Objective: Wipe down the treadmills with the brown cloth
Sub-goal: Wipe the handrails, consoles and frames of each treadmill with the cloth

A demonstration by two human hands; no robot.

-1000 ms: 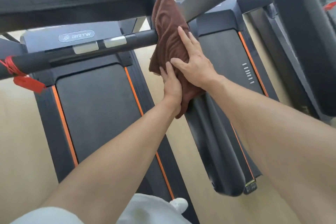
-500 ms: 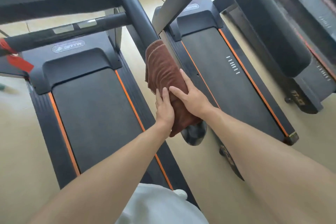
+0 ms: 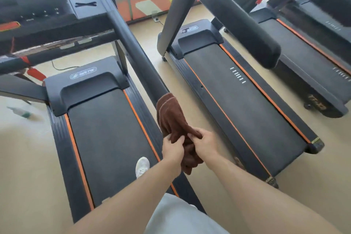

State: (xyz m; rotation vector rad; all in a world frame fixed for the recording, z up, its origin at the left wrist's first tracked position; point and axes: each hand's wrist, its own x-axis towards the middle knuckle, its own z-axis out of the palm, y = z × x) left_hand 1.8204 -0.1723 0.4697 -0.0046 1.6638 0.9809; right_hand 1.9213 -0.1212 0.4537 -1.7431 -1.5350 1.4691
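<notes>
Beige gym floor [image 3: 22,157] stretches out under a row of black treadmills, with an orange-painted wall band [image 3: 150,4] far at the back under bright windows. Nearest on the left sits the BRTW treadmill [image 3: 106,138], orange stripes running down both sides of its dark belt, and a white shoe [image 3: 142,166] is planted on that belt near the right edge. Its long black handrail [image 3: 136,57] slopes down from the console [image 3: 36,11] toward the middle of the scene, and right at the near, low end of it hangs the brown cloth [image 3: 171,119], draped over the rail and bunched up below. Both hands are on it: the left hand [image 3: 172,149] pinches a fold of the fabric from the left, fingers curled in, and the right hand [image 3: 206,144] grips the bunched part from the right, thumb and fingers closed on the material. So each grip is clamped on the cloth, the two hands just beside each other. To the right, a second treadmill [image 3: 237,100] lies parallel, white dashes marked on its belt, and a third treadmill [image 3: 313,59] shows at the far right. A red tag [image 3: 36,73] dangles from the crossbar at left, and a small green-capped bottle [image 3: 21,113], blurred, lies on the floor beyond the left edge.
</notes>
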